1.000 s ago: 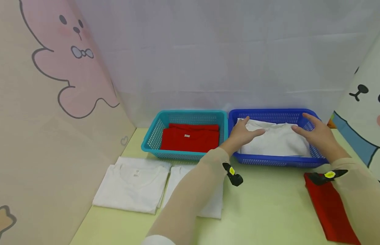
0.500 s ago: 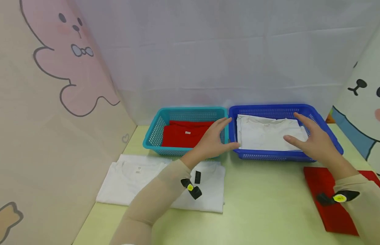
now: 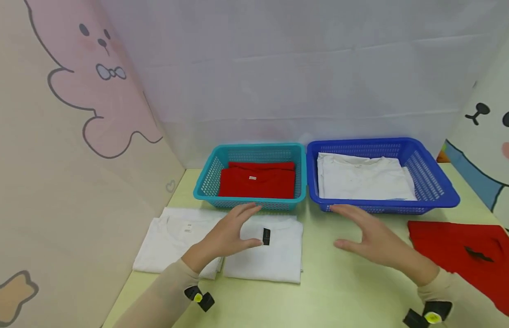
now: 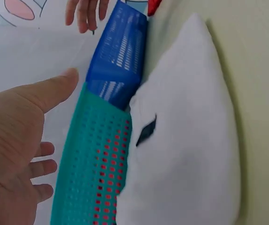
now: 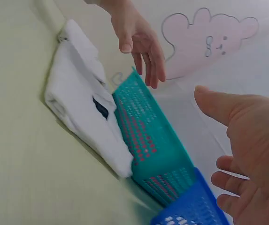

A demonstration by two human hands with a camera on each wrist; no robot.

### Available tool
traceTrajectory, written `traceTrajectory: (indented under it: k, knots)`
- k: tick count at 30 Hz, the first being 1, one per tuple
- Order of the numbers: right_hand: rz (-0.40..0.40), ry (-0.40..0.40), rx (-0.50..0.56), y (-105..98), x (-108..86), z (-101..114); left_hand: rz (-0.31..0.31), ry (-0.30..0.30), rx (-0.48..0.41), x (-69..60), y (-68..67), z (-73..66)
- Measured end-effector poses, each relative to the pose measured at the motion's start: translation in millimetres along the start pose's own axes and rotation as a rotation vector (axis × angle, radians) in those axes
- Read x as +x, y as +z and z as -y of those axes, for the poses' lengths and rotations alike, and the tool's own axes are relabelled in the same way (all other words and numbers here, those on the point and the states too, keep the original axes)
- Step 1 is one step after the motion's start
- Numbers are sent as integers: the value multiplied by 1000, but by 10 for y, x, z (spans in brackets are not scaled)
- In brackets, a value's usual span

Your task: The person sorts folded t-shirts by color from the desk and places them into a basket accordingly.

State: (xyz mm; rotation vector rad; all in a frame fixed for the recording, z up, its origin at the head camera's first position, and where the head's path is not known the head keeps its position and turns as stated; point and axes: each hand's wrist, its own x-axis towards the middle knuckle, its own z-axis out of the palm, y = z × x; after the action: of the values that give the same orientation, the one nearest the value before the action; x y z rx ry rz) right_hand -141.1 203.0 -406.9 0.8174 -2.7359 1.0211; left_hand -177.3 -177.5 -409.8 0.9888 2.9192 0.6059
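My left hand [image 3: 223, 234] hovers above two folded white shirts, fingers spread and holding nothing. Beneath it lies the shirt with a black label [image 3: 266, 262]; the other white shirt [image 3: 168, 243] is further left. My right hand [image 3: 375, 237] is over the table in front of the blue basket, its thumb and fingers apart with nothing between them. Inside the blue basket [image 3: 436, 182] is a folded white shirt [image 3: 365, 180]. The teal basket [image 3: 205, 180] beside it holds folded red shirts [image 3: 258, 184].
On the right of the table [image 3: 320, 291] lies a folded red shirt [image 3: 455, 246], partly behind my right forearm. A white curtain [image 3: 303, 68] hangs behind the baskets. Printed walls stand at both sides.
Both hands have drawn back from the blue basket, the left toward the white shirts and the right toward the table's middle. The white shirt stays in the basket.
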Motion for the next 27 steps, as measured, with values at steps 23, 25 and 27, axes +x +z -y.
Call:
traceTrajectory:
  k: [23,25,27]
  knots:
    - [438,29,-304,1380,368,200,252,-25,370,-287,554,272]
    - [435,29,-300,1330,329,158,263,-31,378,-253,599,209]
    - [435,28,-296,1273,269,104,273,-33,387,-204,655,129]
